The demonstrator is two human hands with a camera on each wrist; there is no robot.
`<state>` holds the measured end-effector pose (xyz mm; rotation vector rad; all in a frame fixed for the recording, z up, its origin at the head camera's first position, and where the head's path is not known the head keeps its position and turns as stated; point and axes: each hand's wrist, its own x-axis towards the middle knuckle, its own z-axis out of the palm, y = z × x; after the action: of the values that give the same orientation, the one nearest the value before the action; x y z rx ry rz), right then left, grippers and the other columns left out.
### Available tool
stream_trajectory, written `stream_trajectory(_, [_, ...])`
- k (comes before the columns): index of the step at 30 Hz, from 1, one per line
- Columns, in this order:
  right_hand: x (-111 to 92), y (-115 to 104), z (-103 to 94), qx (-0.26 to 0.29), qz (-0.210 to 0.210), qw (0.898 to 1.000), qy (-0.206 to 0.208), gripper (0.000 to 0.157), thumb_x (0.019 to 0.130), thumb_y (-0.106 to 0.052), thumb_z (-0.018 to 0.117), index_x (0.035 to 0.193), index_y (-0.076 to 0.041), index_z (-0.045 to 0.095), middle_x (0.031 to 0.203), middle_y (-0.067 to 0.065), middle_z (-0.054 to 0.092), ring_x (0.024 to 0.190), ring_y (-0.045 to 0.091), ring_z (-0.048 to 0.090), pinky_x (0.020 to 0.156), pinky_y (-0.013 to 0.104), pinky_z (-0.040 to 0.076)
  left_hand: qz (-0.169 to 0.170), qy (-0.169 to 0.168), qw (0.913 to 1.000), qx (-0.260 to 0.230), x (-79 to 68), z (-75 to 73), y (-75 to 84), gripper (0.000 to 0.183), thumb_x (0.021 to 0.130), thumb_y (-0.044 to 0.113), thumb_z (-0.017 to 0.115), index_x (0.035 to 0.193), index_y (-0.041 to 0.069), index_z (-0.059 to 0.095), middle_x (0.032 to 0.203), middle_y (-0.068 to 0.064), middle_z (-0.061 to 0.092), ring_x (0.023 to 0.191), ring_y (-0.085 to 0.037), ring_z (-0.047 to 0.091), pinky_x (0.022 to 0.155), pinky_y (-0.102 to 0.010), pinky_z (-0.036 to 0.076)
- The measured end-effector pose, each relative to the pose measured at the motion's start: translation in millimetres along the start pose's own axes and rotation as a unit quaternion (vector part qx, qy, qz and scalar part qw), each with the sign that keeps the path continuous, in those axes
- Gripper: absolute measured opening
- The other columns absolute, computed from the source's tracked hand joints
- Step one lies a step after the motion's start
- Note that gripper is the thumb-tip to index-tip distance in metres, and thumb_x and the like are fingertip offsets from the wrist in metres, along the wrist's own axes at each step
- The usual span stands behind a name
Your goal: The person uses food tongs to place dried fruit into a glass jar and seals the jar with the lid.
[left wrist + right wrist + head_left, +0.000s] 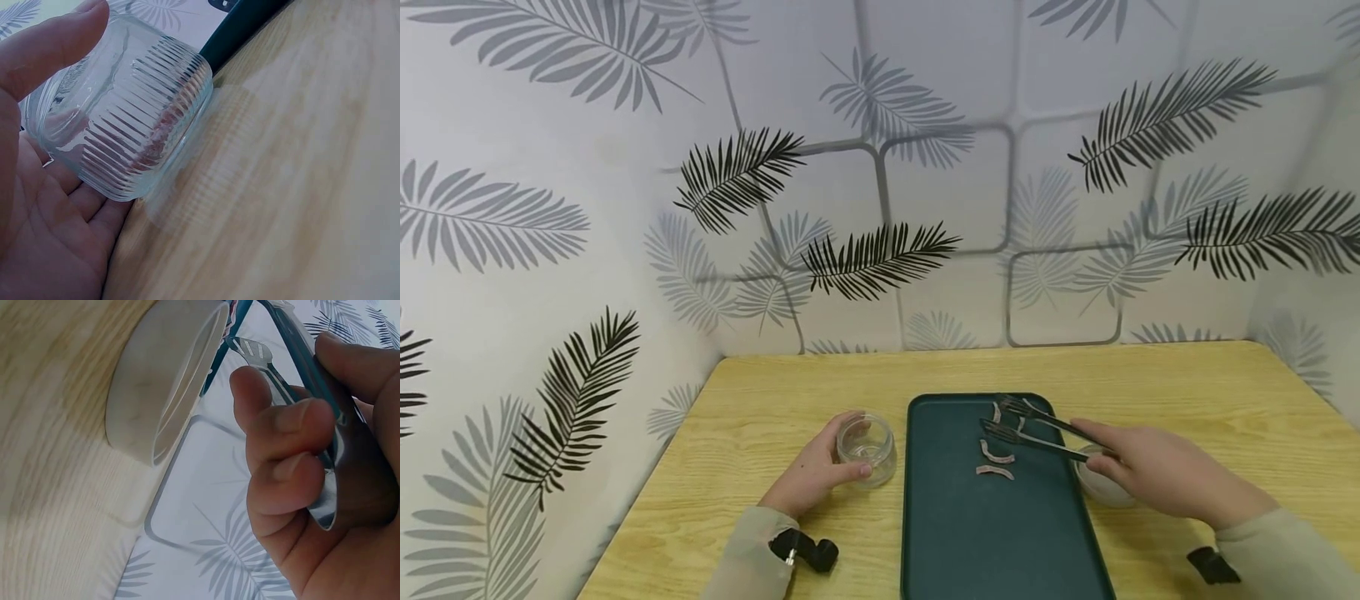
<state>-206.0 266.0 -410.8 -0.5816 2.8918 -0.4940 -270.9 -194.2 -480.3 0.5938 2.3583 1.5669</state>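
Observation:
My left hand (820, 471) holds a small clear glass jar (867, 450) beside the tray, thumb on the near side. Ribbed walls show on the jar (134, 119) in the left wrist view, with something reddish visible through them near its base. My right hand (1157, 471) grips metal tongs (1052, 442), their fingers wrapped by mine in the right wrist view. The slotted tips of the tongs (250, 350) are spread apart over the far part of the dark green tray (977, 533). Several curved pinkish strips (995, 472) lie on the tray, some right by the tips.
A round white bowl (1105, 487) stands right of the tray, partly under my right hand. The wooden table (805, 379) meets a wall (940, 192) with a leaf pattern at its back edge.

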Motion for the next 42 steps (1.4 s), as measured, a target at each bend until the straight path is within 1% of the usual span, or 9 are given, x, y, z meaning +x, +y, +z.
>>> stream_trajectory(4, [3,4,-0.3,0.0,0.004,1.0,-0.004,0.061,0.103,-0.045,0.055,0.153,-0.011,0.046,0.107,0.002,0.072,0.075,0.008,0.063,0.069,0.042,0.049,0.0,-0.002,1.0,-0.006,0.3,0.2,-1.4,0.086,0.089,0.036,0.08,0.158,0.02,0.031,0.154,-0.003,0.044,0.137,-0.024,0.046,0.11,-0.047,0.035])
stream_trajectory(9, [7,5,-0.3,0.001,0.008,1.0,-0.008,0.061,0.104,-0.047,0.053,0.154,-0.014,0.046,0.108,0.002,0.071,0.065,0.006,0.052,0.066,0.04,0.042,0.0,-0.003,0.9999,-0.01,0.6,0.1,-1.8,0.086,0.089,0.036,0.079,0.159,0.02,0.031,0.154,-0.003,0.044,0.137,-0.024,0.046,0.11,-0.047,0.035])
stream_trajectory(12, [9,4,-1.0,-0.004,0.006,1.0,-0.005,0.058,0.103,-0.046,0.054,0.153,-0.016,0.048,0.122,0.009,0.069,0.069,0.005,0.054,0.067,0.039,0.043,0.001,-0.003,1.0,-0.009,0.2,-0.3,-0.9,0.086,0.09,0.036,0.079,0.159,0.019,0.031,0.155,-0.003,0.044,0.137,-0.024,0.045,0.11,-0.048,0.035])
stream_trajectory(19, [12,3,-3.7,-0.02,-0.01,1.0,-0.002,0.055,0.103,-0.042,0.057,0.151,-0.015,0.05,0.119,0.01,0.071,0.077,0.007,0.061,0.068,0.041,0.047,0.0,0.0,0.9999,-0.011,0.3,-0.4,-0.4,0.086,0.089,0.035,0.08,0.158,0.019,0.031,0.154,-0.002,0.044,0.138,-0.023,0.044,0.111,-0.047,0.034])
stream_trajectory(25, [13,-2,-3.0,-0.02,-0.016,1.0,0.002,0.054,0.103,-0.041,0.057,0.149,-0.014,0.052,0.123,0.011,0.07,0.092,0.02,0.069,0.077,0.048,0.053,0.001,-0.003,0.9999,-0.012,0.6,-0.5,-1.4,0.085,0.09,0.035,0.08,0.158,0.019,0.032,0.154,-0.002,0.044,0.138,-0.023,0.045,0.11,-0.046,0.036])
stream_trajectory(30, [15,-6,-1.1,-0.021,-0.022,0.999,0.009,0.051,0.104,-0.039,0.057,0.148,-0.014,0.054,0.127,0.012,0.068,0.103,0.03,0.069,0.084,0.054,0.053,0.002,-0.003,0.9999,-0.012,0.7,-0.1,-1.6,0.085,0.089,0.035,0.08,0.158,0.021,0.032,0.154,-0.002,0.044,0.137,-0.023,0.045,0.109,-0.046,0.036])
stream_trajectory(33, [17,-9,0.5,-0.026,-0.028,0.999,0.018,0.049,0.103,-0.036,0.059,0.147,-0.016,0.056,0.126,0.011,0.068,0.103,0.031,0.069,0.084,0.054,0.053,0.001,-0.002,1.0,-0.009,0.7,-0.1,-2.6,0.084,0.09,0.036,0.079,0.158,0.021,0.032,0.154,-0.002,0.044,0.137,-0.024,0.046,0.109,-0.046,0.037])
stream_trajectory(37, [18,-11,2.8,-0.035,-0.041,0.998,0.033,0.046,0.102,-0.03,0.062,0.146,-0.019,0.058,0.118,0.009,0.072,0.089,0.021,0.07,0.074,0.047,0.054,0.003,-0.002,1.0,-0.007,0.7,-0.1,-2.9,0.085,0.089,0.036,0.08,0.158,0.02,0.032,0.154,-0.002,0.044,0.137,-0.024,0.046,0.109,-0.047,0.037])
stream_trajectory(42, [18,-13,4.2,-0.041,-0.05,0.997,0.044,0.045,0.1,-0.027,0.066,0.144,-0.023,0.06,0.108,0.001,0.074,0.069,0.003,0.057,0.062,0.035,0.044,0.004,-0.003,1.0,-0.009,1.7,-0.2,-3.0,0.086,0.089,0.035,0.08,0.158,0.019,0.031,0.154,-0.002,0.044,0.136,-0.024,0.047,0.108,-0.046,0.039])
